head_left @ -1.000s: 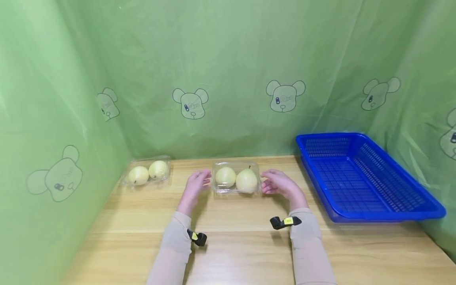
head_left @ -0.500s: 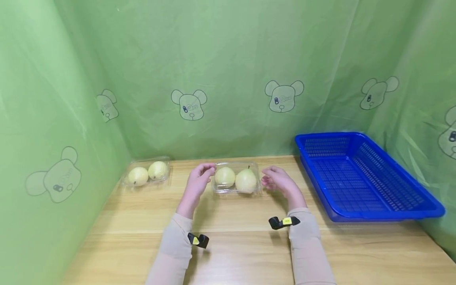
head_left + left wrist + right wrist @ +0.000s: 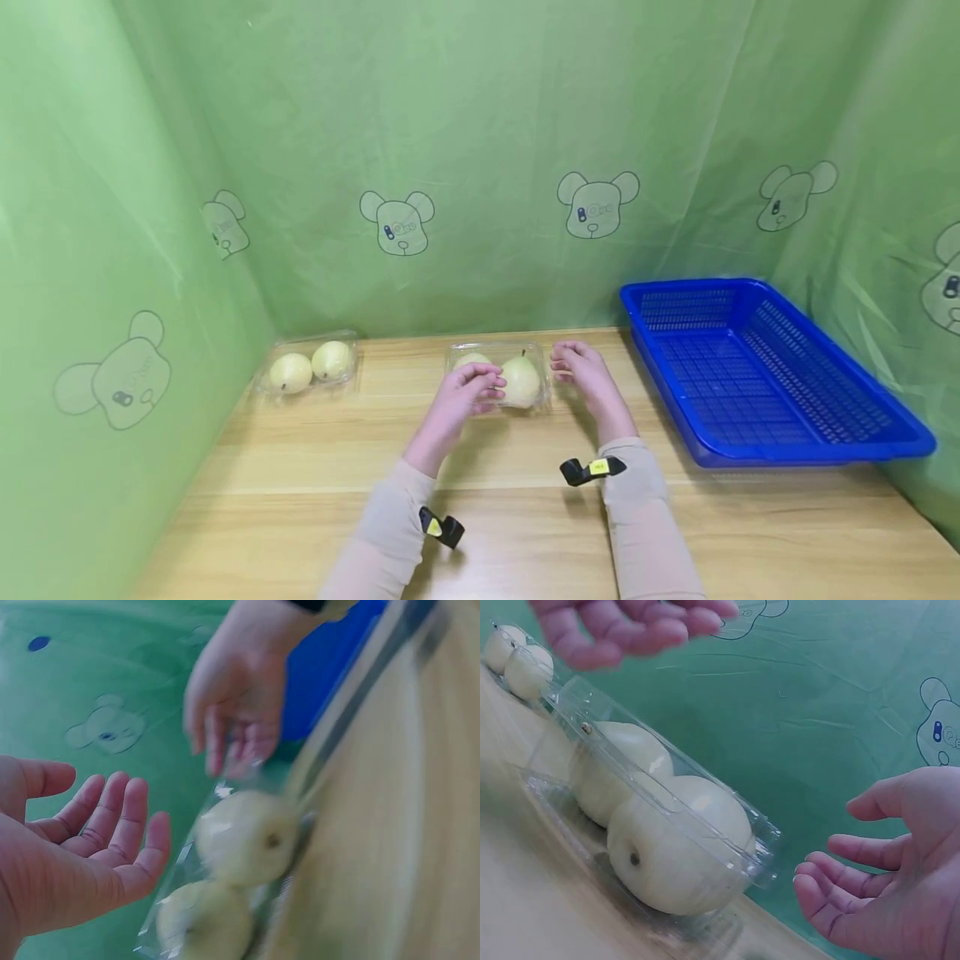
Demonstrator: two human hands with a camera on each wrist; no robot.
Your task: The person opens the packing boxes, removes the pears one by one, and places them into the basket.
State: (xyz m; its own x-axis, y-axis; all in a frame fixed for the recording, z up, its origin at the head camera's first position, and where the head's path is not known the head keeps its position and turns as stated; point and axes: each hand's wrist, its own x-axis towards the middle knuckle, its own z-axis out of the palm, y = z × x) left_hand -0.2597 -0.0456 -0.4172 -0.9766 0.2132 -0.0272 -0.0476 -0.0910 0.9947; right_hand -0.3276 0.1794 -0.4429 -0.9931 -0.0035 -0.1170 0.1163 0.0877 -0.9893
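A clear plastic clamshell box (image 3: pixel 498 345) with two pale yellow pears (image 3: pixel 521 382) stands at the middle of the wooden table's back part. My left hand (image 3: pixel 463 400) hovers over its front left, hiding part of the left pear in the head view; in the left wrist view its fingers (image 3: pixel 120 817) are loosely bent around nothing. To the right of the box is my right hand (image 3: pixel 588 379). The right wrist view shows a gap between its relaxed fingers (image 3: pixel 847 877) and the box (image 3: pixel 765 851).
A second clear box (image 3: pixel 348 335) with two pears (image 3: pixel 291 372) sits at the back left corner. On the right stands a blue mesh basket (image 3: pixel 731 454) with nothing in it. Green printed sheeting (image 3: pixel 495 275) walls the table (image 3: pixel 517 533) at the back and sides.
My left hand has moved from the box's left side rightward, in front of and over it. The right hand has risen slightly beside the box. The box has stayed in place.
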